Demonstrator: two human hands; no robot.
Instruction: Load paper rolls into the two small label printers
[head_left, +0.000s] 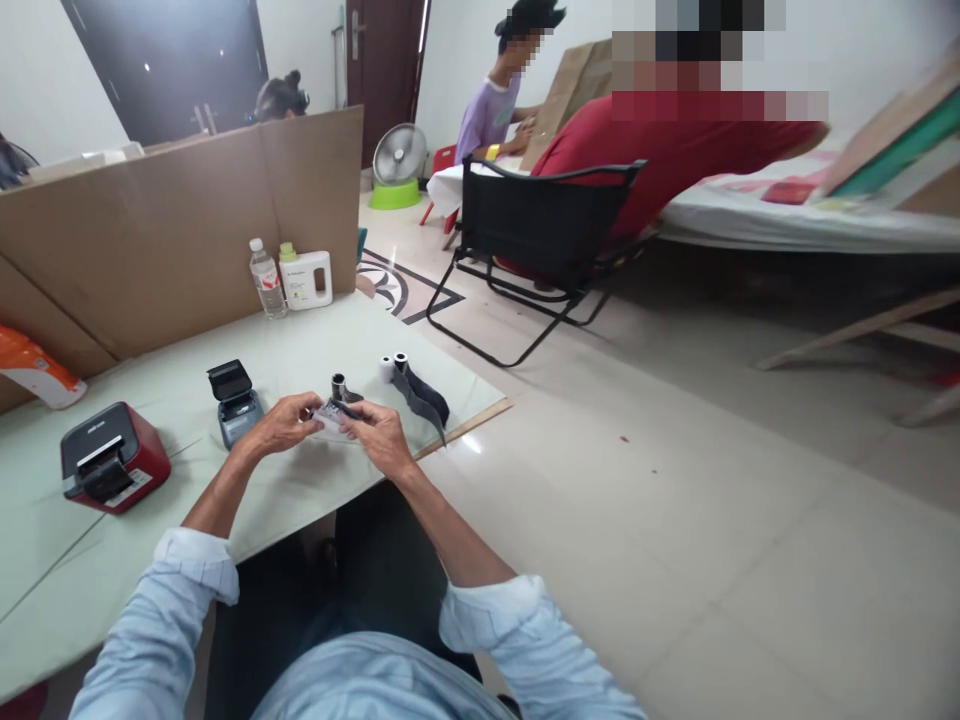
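Both of my hands meet over the near edge of a pale green table (150, 500). My left hand (281, 425) and my right hand (381, 432) pinch a small flat grey and white piece (331, 413) between their fingertips. Just behind it stands a small dark spool (339, 385). Further right lie two small rolls (394, 367) with a dark strip (426, 397) trailing from them. A small dark blue printer with its lid up (235, 402) sits left of my hands.
A red and black label printer (112, 468) sits at the left. A water bottle (268, 280) and a white jug (306, 277) stand by a cardboard screen (187, 220). A black folding chair (540, 250), people and a mattress lie beyond, across the tiled floor.
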